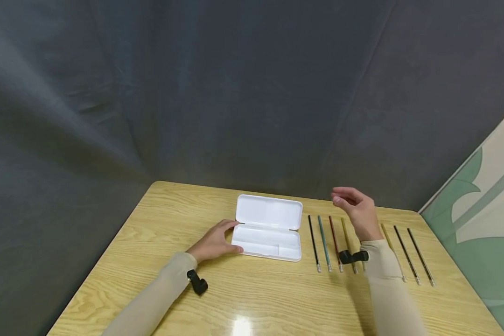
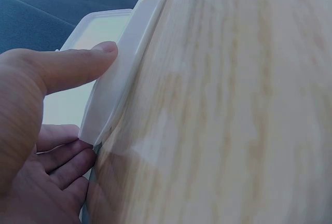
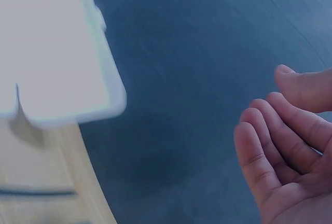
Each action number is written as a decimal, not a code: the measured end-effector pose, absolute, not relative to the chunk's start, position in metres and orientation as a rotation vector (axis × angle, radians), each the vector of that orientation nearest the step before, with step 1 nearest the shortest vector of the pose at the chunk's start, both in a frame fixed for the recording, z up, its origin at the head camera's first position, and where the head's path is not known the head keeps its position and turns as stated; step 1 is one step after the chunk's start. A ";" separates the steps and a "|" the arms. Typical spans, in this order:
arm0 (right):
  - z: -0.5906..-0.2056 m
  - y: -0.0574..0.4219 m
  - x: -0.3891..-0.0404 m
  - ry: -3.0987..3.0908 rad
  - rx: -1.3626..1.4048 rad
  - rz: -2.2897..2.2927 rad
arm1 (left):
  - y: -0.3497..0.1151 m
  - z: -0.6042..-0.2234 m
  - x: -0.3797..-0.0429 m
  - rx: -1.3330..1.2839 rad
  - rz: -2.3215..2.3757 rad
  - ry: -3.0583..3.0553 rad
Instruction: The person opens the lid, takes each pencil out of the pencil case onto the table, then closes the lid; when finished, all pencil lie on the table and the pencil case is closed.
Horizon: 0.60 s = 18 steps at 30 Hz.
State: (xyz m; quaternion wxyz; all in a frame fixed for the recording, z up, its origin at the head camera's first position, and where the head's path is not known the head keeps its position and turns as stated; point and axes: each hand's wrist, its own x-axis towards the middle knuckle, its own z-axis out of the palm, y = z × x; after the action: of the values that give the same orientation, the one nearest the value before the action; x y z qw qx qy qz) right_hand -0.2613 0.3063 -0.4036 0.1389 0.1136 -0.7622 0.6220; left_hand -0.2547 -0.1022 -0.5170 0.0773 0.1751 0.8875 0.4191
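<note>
A white pencil case [image 1: 269, 240] lies on the table with its lid [image 1: 269, 211] laid back. My left hand [image 1: 215, 240] grips its left end, thumb on the front wall and fingertips round the back corner; the left wrist view shows that thumb and the curled fingers [image 2: 72, 164] against the case. To the right of the case, my right hand [image 1: 356, 209] is raised over the row of pencils. Its fingers [image 3: 290, 141] bend loosely, apart from the thumb, with nothing between them. Under it lie black [image 1: 314, 242], teal [image 1: 324, 242], red [image 1: 335, 242] and yellow [image 1: 346, 235] pencils, erasers toward me.
Further right lie a tan pencil [image 1: 389, 242] and two dark pencils [image 1: 407, 254]; my right forearm partly hides the row. A dark curtain [image 1: 252, 93] hangs behind the wooden table [image 1: 151, 219]. A leaf-patterned panel [image 1: 487, 224] stands at the right.
</note>
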 end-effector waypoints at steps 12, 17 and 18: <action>-0.412 0.223 -0.272 -2.420 0.477 1.781 | -0.100 -0.515 -0.256 0.520 1.262 2.643; -0.427 0.197 -0.275 -2.589 0.534 1.622 | -0.099 -0.516 -0.258 0.525 1.266 2.643; -0.432 0.193 -0.276 -2.636 0.545 1.559 | -0.098 -0.516 -0.258 0.530 1.274 2.639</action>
State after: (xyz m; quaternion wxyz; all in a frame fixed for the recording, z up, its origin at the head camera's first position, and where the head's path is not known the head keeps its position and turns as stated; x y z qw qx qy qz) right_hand -0.2758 0.1931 -0.4322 0.0154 0.1751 -0.8473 0.5012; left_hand -0.2576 -0.0984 -0.5159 0.0817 0.1773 0.8833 0.4263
